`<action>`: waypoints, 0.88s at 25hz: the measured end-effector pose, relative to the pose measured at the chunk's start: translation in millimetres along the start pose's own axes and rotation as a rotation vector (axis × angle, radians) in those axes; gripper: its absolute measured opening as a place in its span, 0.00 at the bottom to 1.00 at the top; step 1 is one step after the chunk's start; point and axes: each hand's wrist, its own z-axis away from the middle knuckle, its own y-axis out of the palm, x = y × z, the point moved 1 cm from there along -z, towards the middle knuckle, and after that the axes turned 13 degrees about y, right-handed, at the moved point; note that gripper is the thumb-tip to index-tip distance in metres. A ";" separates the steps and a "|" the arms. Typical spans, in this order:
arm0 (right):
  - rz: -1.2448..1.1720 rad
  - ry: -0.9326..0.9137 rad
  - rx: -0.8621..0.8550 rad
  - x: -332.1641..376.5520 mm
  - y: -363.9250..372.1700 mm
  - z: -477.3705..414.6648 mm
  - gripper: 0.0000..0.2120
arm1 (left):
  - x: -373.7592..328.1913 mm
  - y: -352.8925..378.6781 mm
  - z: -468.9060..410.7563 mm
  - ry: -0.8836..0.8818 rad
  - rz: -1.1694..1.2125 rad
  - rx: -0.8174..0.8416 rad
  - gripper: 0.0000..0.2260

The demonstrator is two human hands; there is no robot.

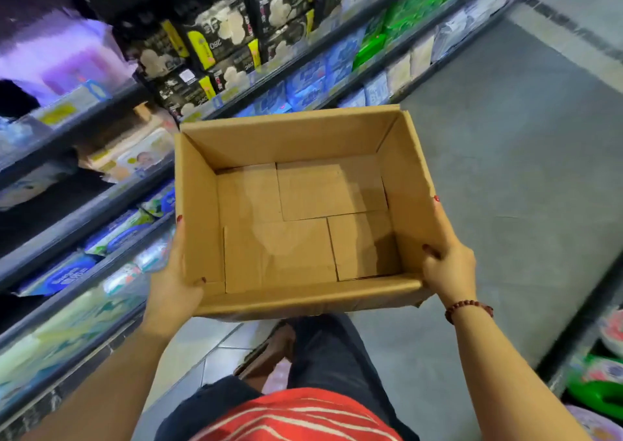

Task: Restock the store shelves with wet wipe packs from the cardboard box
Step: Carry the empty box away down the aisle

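I have the box (303, 211) up in front of me, left hand (172, 292) and right hand (448, 272) each gripping a side wall; it is bare inside, so restocking looks done; the blurred shelves (111, 201) seem full of packs (118, 231).

A plain brown cardboard box (303, 211), a red-and-white striped shirt (296, 417), red nails (179, 218) and black-and-yellow packs (215, 36) are seen.

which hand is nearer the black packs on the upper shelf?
Left. The left hand grips the cardboard box on its shelf-side wall, below the black packs. The right hand holds the opposite wall, out over the aisle floor.
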 end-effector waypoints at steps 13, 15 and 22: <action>-0.168 0.366 -0.202 -40.6 -139.5 -127.6 0.39 | -239.3 87.1 -224.0 0.409 -0.149 0.308 0.47; -0.172 0.396 -0.231 -35.9 -154.9 -151.2 0.39 | -270.6 103.8 -261.3 0.474 -0.149 0.345 0.47; -0.179 0.467 -0.407 -10.5 -213.7 -257.3 0.41 | -390.3 168.3 -409.3 0.676 -0.125 0.453 0.49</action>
